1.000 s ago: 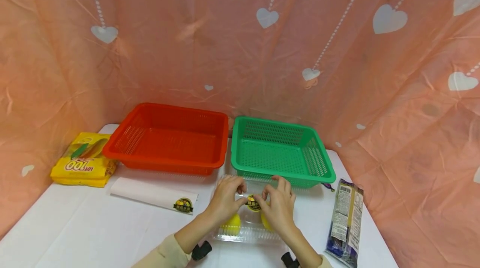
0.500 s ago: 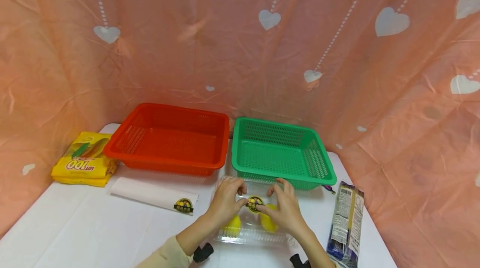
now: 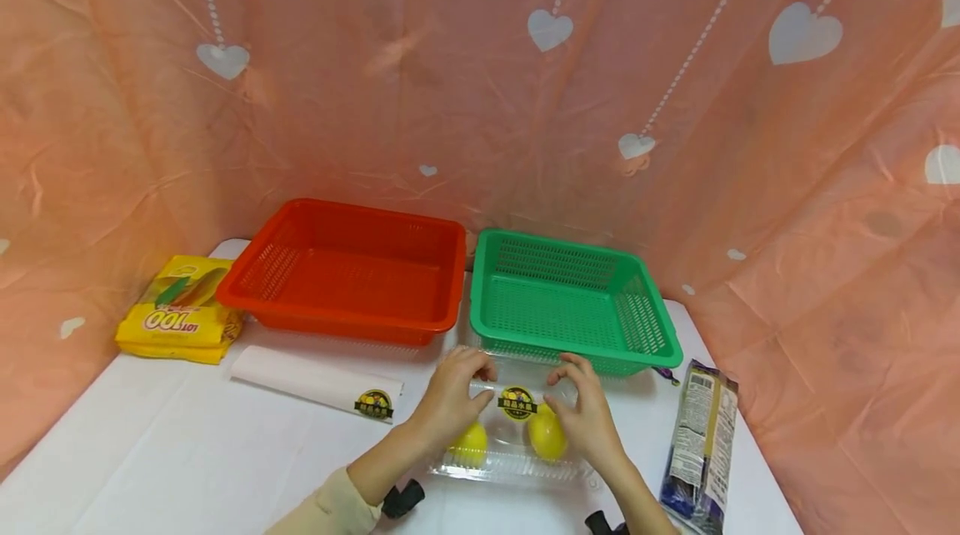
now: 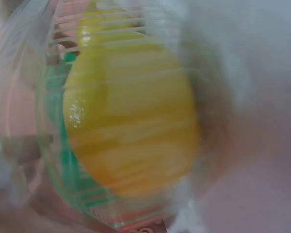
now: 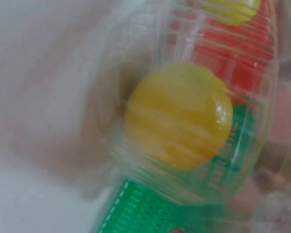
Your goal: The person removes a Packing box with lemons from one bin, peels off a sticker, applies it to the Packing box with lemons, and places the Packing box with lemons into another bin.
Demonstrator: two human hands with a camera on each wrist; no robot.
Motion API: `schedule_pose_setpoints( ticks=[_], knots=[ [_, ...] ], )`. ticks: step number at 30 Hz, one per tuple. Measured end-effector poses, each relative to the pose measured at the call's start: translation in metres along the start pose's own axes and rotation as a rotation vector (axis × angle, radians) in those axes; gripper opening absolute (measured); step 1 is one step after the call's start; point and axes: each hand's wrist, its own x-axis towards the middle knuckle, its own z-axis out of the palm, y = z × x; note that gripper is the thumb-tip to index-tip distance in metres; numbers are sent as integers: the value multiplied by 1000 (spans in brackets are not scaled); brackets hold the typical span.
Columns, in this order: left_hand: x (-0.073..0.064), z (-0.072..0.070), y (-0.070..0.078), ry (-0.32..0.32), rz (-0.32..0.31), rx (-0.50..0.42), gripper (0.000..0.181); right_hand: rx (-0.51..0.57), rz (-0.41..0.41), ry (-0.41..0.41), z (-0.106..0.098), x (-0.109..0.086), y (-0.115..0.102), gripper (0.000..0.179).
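Observation:
A clear plastic clamshell box (image 3: 517, 466) sits on the table with its ribbed side toward me. Two yellow, lemon-like fruits, one at left (image 3: 470, 442) and one at right (image 3: 548, 435), show through it. A round black-and-yellow sticker (image 3: 517, 403) lies flat on the lid's middle. My left hand (image 3: 447, 392) rests over the box's left side, thumb and fingers spread apart beside the sticker. Over the right side, my right hand (image 3: 588, 414) has loosely bent fingers, clear of the sticker. Both wrist views show a fruit (image 4: 131, 116) (image 5: 179, 116) close up behind the plastic.
Behind the box stand a red basket (image 3: 352, 327) and a green basket (image 3: 570, 347). A white paper strip (image 3: 307, 377) with a matching sticker lies left. A yellow snack bag (image 3: 176, 318) is far left, a purple-and-white packet (image 3: 701, 443) at right.
My right hand has moved right, off the sticker, uncovering it and the right fruit. My left hand has stayed nearly in place on the box. The head view has shifted slightly.

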Motion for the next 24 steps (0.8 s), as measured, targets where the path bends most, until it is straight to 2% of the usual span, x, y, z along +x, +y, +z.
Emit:
schedule_pose_setpoints(
  ticks=[2, 6, 9, 12, 15, 17, 20, 24],
  knots=[
    [-2, -3, -2, 6, 5, -12, 28, 0, -7, 45, -4, 1, 1, 26],
    [-8, -10, -6, 19, -11, -9, 28, -13, 3, 204, -19, 5, 6, 23],
    [-14, -18, -9, 23, -51, -14, 30, 57, 38, 349, -38, 13, 15, 16],
    [-19, -25, -11, 15, -122, -38, 39, 230, 152, 500, -61, 21, 23, 13],
    [-26, -32, -14, -10, -221, -76, 54, 496, 324, 659, -84, 28, 30, 17],
    [-30, -35, -16, -39, -287, -112, 62, 671, 452, 719, -96, 30, 33, 23],
    [-36, -37, -19, -86, -372, -179, 74, 902, 636, 698, -109, 34, 39, 26],
    [-38, -38, -21, -134, -436, -258, 81, 1235, 848, 553, -118, 39, 46, 29]
  ],
)
